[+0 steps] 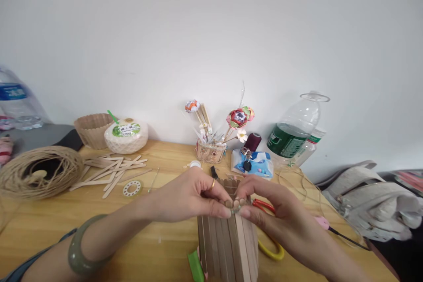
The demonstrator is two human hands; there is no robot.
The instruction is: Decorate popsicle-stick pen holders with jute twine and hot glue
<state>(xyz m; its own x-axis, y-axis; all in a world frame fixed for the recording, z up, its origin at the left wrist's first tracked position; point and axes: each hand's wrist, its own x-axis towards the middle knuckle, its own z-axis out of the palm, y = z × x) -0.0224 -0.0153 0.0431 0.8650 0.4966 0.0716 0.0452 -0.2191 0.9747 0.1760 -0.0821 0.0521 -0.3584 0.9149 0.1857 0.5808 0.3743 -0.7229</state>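
Note:
A tall container made of wooden craft sticks (222,246) stands in front of me, its rounded stick tips forming the rim. My left hand (206,196) pinches that rim with thumb and index finger. From the other side, my right hand (264,200) does the same, its thumb nearly meeting the left one. Between the thumbs, a small greyish-green bit shows against the stick tips; what it is I cannot make out. Partly behind the container and my right hand lie scissors with red and yellow handles (271,250). A green item (195,267) touches the container's lower left.
Left on the table are loose craft sticks (115,169), a twine coil (41,172), a tape roll (132,188), a wrapped coconut (126,135) and a fluted container (92,130). Behind stand a paper-flower holder (209,152), a tissue pack (253,163) and a large bottle (294,130).

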